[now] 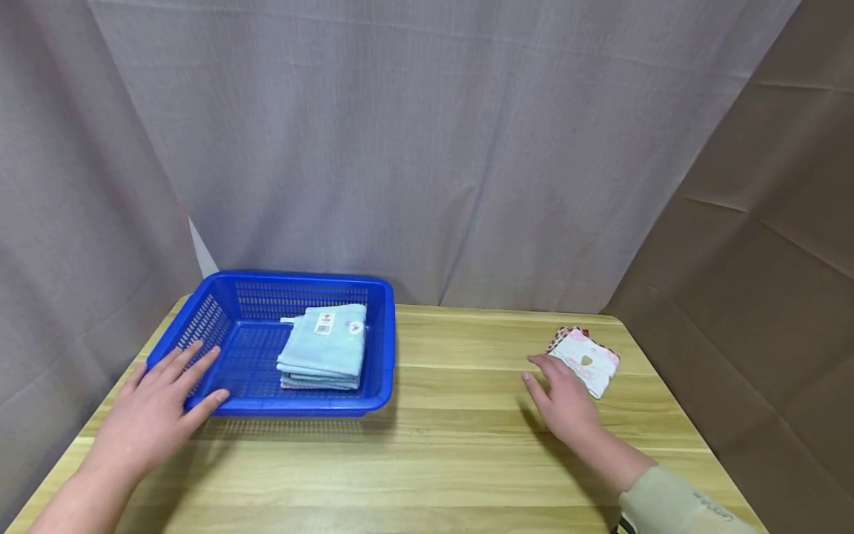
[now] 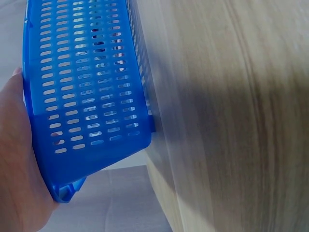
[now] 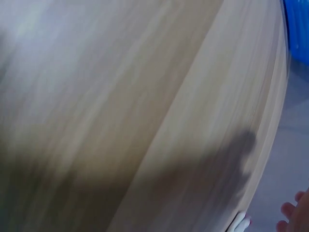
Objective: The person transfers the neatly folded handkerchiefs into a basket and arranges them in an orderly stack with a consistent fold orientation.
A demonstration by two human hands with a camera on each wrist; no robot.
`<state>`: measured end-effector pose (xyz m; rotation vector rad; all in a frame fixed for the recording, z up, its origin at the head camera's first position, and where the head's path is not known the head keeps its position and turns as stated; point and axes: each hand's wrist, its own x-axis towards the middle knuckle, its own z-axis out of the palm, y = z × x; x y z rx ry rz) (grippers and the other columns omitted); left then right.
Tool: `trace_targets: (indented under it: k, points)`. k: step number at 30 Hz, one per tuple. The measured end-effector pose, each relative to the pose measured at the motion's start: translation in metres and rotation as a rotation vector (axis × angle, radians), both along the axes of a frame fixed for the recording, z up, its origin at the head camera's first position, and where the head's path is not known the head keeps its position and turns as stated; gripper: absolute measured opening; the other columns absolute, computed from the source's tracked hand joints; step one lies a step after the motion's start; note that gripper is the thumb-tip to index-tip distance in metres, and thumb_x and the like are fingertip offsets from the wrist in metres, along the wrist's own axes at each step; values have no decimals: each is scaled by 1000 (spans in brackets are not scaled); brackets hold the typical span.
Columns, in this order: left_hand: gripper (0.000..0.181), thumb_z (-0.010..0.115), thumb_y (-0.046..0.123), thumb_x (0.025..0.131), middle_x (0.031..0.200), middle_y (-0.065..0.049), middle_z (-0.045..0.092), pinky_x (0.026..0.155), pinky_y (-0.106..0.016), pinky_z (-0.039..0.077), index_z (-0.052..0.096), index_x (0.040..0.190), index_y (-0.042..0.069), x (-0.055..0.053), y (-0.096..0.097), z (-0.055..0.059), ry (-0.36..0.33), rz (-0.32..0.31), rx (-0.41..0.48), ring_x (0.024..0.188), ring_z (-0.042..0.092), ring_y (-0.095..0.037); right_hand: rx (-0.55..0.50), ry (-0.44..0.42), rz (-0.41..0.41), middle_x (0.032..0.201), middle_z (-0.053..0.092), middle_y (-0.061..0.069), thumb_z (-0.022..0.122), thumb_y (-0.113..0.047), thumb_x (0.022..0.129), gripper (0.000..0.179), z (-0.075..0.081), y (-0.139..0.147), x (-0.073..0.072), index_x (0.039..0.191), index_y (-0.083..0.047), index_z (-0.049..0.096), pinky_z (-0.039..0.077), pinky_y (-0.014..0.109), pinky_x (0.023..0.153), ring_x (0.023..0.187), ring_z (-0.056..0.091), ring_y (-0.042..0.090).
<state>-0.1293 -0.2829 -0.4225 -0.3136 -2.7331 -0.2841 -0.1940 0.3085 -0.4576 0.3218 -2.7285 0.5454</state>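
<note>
A blue plastic basket with slotted walls stands on the left of the table. My left hand rests on its front left corner, fingers spread over the rim. In the left wrist view the same hand lies along the basket's rim. Inside the basket, on its right side, is a stack of folded light blue towels with a paper tag on top. My right hand is over the table at the right, beside a white folded cloth with pink patches. Beneath that cloth a red checked cloth peeks out.
A wooden table carries everything. Grey curtain hangs behind it and to the left. Brown cloth hangs along the right side. The right wrist view is mostly blurred tabletop with the hand's shadow.
</note>
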Motion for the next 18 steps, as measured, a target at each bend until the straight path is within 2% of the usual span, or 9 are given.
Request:
trace_targets:
  k: [6,12,18]
  points:
    - [68,58,52,96,151,-21,41,117,-63,2,42,151,16,0,0,0,2,1,-1,137,35,-48,10,-25,-52,132,59,21,49,-37,104,47,2,19,-5,132,-1,58,40,58,102,122,53,44]
    - [67,58,52,96,151,-21,41,116,-65,4,44,150,15,1,0,1,6,1,1,137,35,-49,-17,-71,-106,128,59,25,45,-40,105,51,7,30,-9,132,1,57,41,60,99,121,53,46]
    - [67,58,52,96,151,-21,41,115,-65,5,44,150,15,0,0,1,-4,0,0,136,36,-49,-36,-128,-159,132,54,30,39,-44,106,56,9,42,-12,133,3,55,40,62,98,123,50,49]
